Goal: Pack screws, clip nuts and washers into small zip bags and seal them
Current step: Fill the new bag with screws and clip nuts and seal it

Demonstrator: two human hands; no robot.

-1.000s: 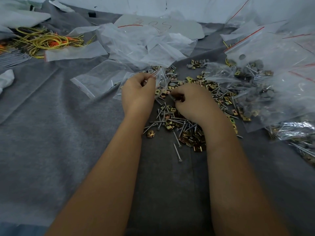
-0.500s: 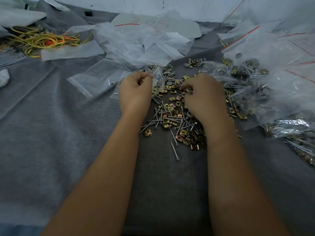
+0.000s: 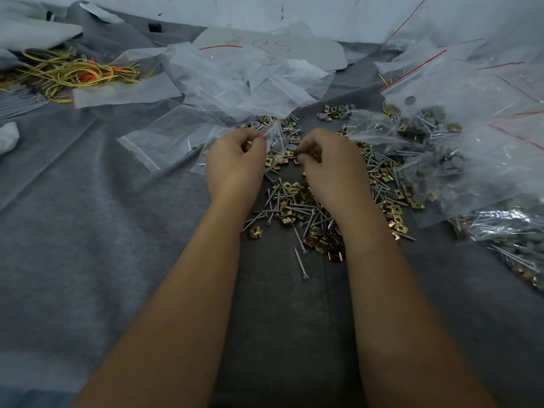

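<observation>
While left hand (image 3: 235,163) pinches zip bag (image 3: 276,139), right hand (image 3: 332,169) pinches clip nut (image 3: 316,156)

Grey cloth (image 3: 88,231) under everything: matt, felt-like, soft creases. Screws (image 3: 300,262): bright silvery metal, threaded shanks. Clip nuts (image 3: 316,231): brassy yellow metal, glossy, some coppery. Washers (image 3: 293,147): dull grey discs, matt; material unclear. Small zip bag (image 3: 276,136): thin clear plastic, shiny, crinkled. Loose bags (image 3: 235,83): translucent film, wrinkled. Wire bundle (image 3: 73,75): yellow, smooth, slight sheen.
</observation>
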